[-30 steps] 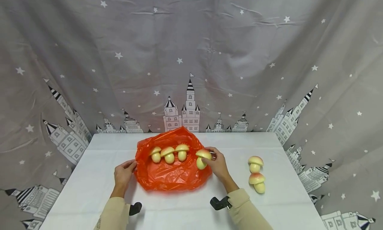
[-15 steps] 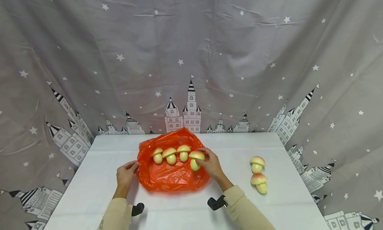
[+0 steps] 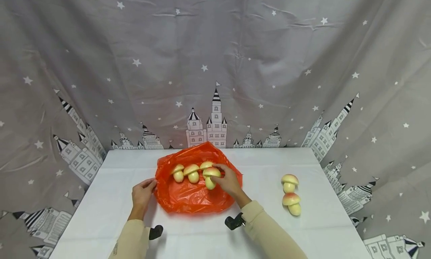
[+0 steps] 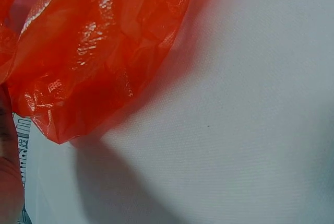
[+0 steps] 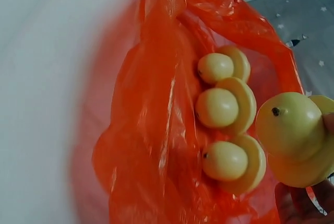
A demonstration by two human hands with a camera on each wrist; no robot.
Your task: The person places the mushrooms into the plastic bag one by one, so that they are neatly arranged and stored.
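A red plastic bag (image 3: 188, 204) lies with its mouth spread wide on the white table. Three toy mushrooms, pale yellow with reddish caps, sit in a row inside it; the leftmost mushroom (image 3: 178, 175) and the middle mushroom (image 3: 193, 176) show plainly. My right hand (image 3: 229, 181) grips another mushroom (image 3: 211, 182) by its side, over the bag's inside, and partly covers the third one in the head view. In the right wrist view the held mushroom (image 5: 292, 127) is apart from the row. My left hand (image 3: 143, 193) pinches the bag's left edge between thumb and fingers.
Two more toy mushrooms lie on the table at the right, an upper mushroom (image 3: 289, 183) and a lower mushroom (image 3: 292, 204). Behind the table (image 3: 101, 221) hangs a grey curtain (image 3: 269, 45) printed with castles and stars. A black wrist mount juts from each sleeve.
My right hand has carried its mushroom leftward from the bag's right edge to over the inside, near the third mushroom in the row. The left hand keeps its hold on the bag.
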